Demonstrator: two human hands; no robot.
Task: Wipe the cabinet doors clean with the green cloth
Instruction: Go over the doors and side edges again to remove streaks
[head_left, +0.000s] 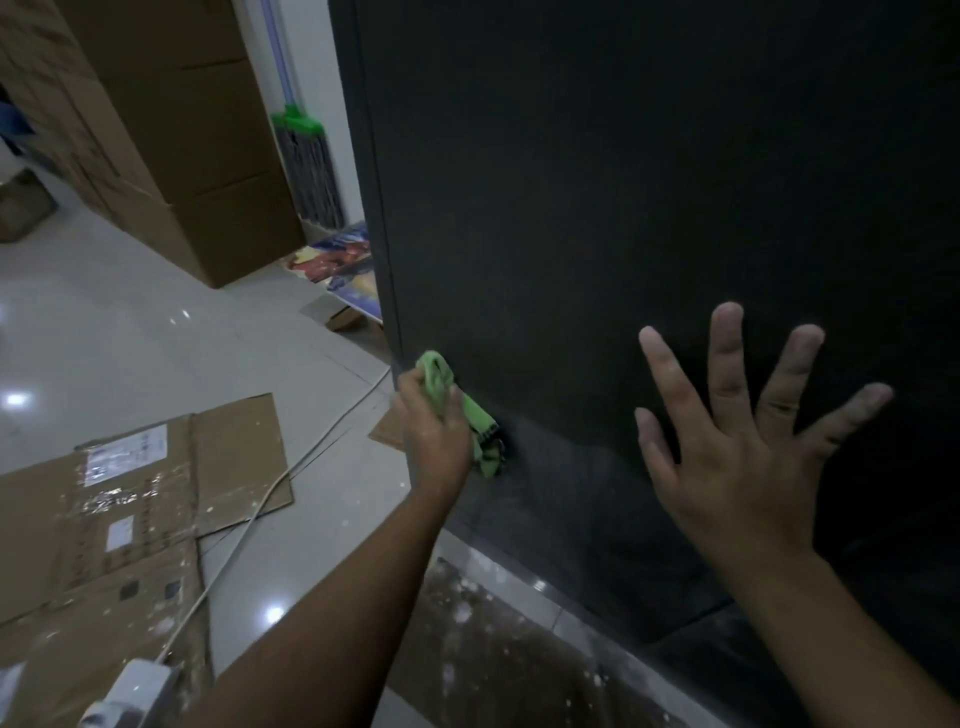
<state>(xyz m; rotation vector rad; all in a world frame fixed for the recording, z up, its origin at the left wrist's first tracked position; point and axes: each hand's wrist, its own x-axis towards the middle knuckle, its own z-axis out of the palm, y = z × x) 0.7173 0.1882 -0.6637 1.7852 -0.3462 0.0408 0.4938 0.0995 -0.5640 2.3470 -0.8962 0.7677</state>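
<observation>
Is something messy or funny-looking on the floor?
Yes. A flattened brown cardboard box lies on the glossy white tile floor, spattered with white specks, and a white cable trails across it. More white specks dot the brown sheet beside the black cabinet door.

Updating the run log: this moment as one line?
left hand: grips crumpled green cloth against dark cabinet door, lower left edge | right hand: open, fingers spread

Stacked cardboard boxes (171, 130) back left on glossy tiled floor (104, 322). Green-headed mop (306, 156) leans on the wall behind them, colourful printed sheets (337, 260) lying below it. Flattened cardboard (130, 509) near left; white cable (262, 501) crosses it to a white power strip (140, 686).
</observation>
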